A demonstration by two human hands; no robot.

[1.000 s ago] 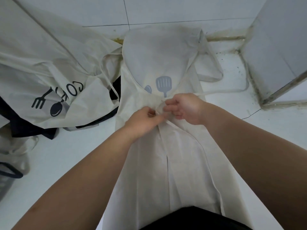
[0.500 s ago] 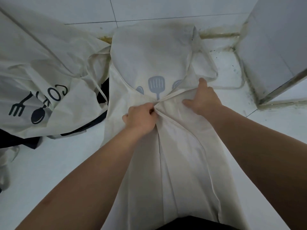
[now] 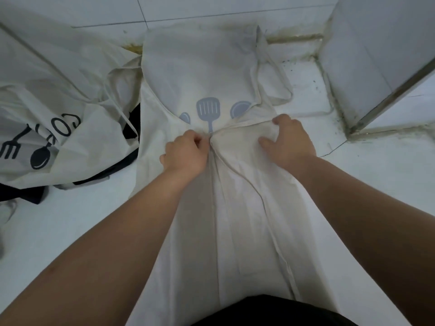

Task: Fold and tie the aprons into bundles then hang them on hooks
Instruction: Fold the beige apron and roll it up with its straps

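Note:
A cream apron (image 3: pixel 202 74) with blue utensil prints lies flat on the white tiled floor, its side flaps folded inward to meet along the middle. My left hand (image 3: pixel 184 152) pinches the folded edge at the centre, just below the printed spatula. My right hand (image 3: pixel 288 140) grips a bunched fold of the right flap beside it, fingers curled into the cloth. The apron's neck loop and ties (image 3: pixel 273 74) trail off to the upper right.
More cream aprons (image 3: pixel 54 114) with black fork and spoon prints are heaped at the left, over dark fabric (image 3: pixel 21 194). A white tiled wall corner with a metal edge (image 3: pixel 386 100) stands at the right. Stained grout runs along the far wall.
My hands came apart from the centre. The right hand moved out to the right flap and now bunches it, uncovering more of the blue print. The left hand keeps its pinch.

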